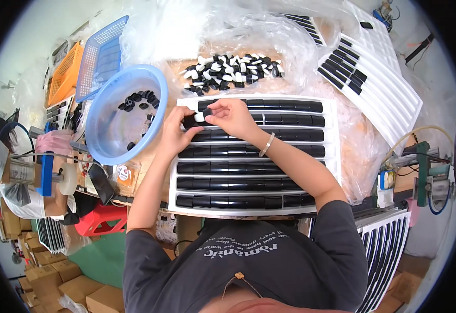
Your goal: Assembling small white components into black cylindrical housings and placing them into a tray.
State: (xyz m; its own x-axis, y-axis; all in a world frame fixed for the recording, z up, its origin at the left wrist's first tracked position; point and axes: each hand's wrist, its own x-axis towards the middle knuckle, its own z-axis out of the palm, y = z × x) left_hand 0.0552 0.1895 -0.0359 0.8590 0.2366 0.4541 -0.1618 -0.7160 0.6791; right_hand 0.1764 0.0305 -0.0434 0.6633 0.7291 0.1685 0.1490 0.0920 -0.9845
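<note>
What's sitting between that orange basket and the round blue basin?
A blue rectangular basket lies between the orange basket and the round blue basin, as the head view shows.

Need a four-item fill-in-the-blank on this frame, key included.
1. The tray holds dark pieces in ____ rows.
2. A pale bracelet circles the person's ____ wrist.
3. The loose pile beyond the tray mixes black pieces with ____ ones.
4. The round basin is coloured light ____.

Missing words: seven; right; white; blue.
</note>
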